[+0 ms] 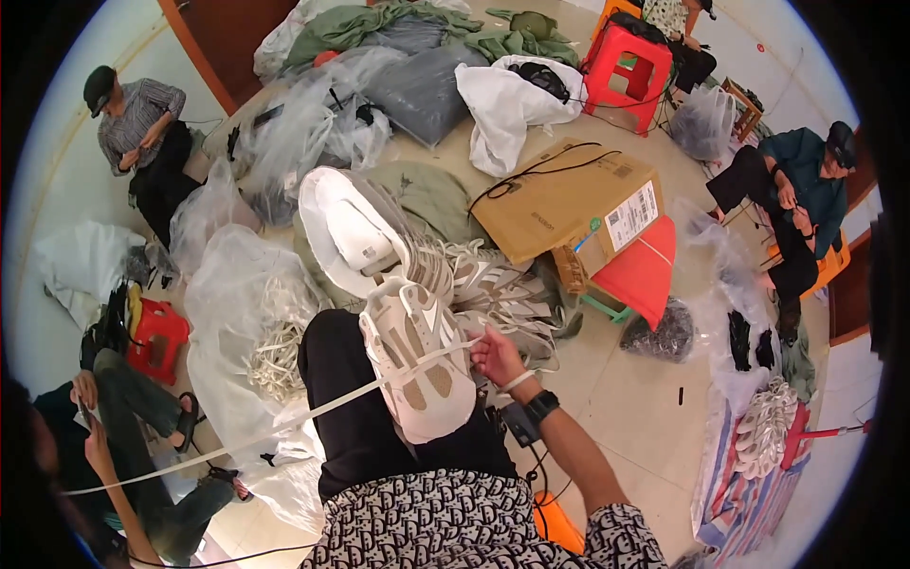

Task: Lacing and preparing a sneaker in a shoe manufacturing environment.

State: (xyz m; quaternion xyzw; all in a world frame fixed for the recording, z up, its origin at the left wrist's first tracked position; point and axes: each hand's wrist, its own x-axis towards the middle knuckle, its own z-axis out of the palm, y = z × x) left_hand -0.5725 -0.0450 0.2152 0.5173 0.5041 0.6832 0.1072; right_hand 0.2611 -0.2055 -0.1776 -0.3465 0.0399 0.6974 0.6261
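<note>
A beige and white sneaker (pixel 417 379) with tan mesh panels rests on my lap, its rounded end toward me. Across it runs a long, flat, off-white shoelace (pixel 322 410), pulled taut toward the lower left edge. My right hand (pixel 497 358) pinches the lace at the sneaker's right side; a dark watch is on that wrist. My left hand is out of the picture, past where the lace fades into the dark rim. Just beyond the sneaker lies a white, open shoe collar (pixel 355 228), beside a heap of similar beige shoe uppers (pixel 502 294).
A clear bag of loose laces (pixel 277 356) lies to my left. Ahead stand a cardboard box (pixel 569 199) and a red stool (pixel 630 71). A co-worker's hand (pixel 87 391) is at the lower left; others sit around. More shoes (pixel 766 431) lie on a striped sheet at right.
</note>
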